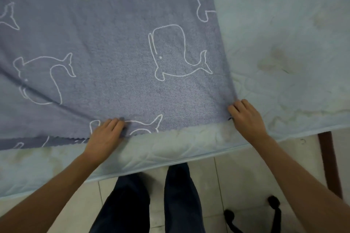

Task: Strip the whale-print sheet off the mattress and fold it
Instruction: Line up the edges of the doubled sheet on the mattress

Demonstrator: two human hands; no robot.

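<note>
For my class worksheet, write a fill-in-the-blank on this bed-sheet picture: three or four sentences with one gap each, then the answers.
The blue sheet bears white outlines of ____.
The right hand grips the sheet at its near ____.
The left hand grips the same near edge, further to the ____.
Right of the sheet, the pale quilted ____ lies uncovered.
Answers: whales; corner; left; mattress.
</note>
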